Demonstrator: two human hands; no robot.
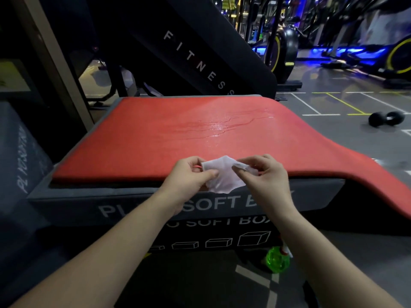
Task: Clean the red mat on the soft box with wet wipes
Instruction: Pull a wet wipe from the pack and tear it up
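At the far left a second grey foam box (20, 152) stands beside the soft box (89, 203). The soft box carries the red mat (155, 134) flat on its top. The mat's left edge sits just inside the box's left edge, while its right end runs past the box's right edge and droops toward the floor (333, 103). The mat is probably longer than the box is wide.

Over the near edge of the mat, the left hand (191, 174) pinches the left side of a white wet wipe (222, 176) between thumb and fingers. The right hand (264, 174) pinches its right corner. The hands are a little apart with the wipe stretched between them, crumpled and hanging clear of the mat. They seem to be pulling it open to get a broad face for wiping.

Farther back, toward the far right part of the mat, a wet patch (218, 126) glistens in thin runs. This is likely liquid waiting to be wiped up, and the wipe has not yet met the mat.

On the floor below the right forearm, close to the front of the box, stands a green spray bottle (278, 258), within easy reach. A black dumbbell (385, 118) lies on the floor well beyond the mat's right end.
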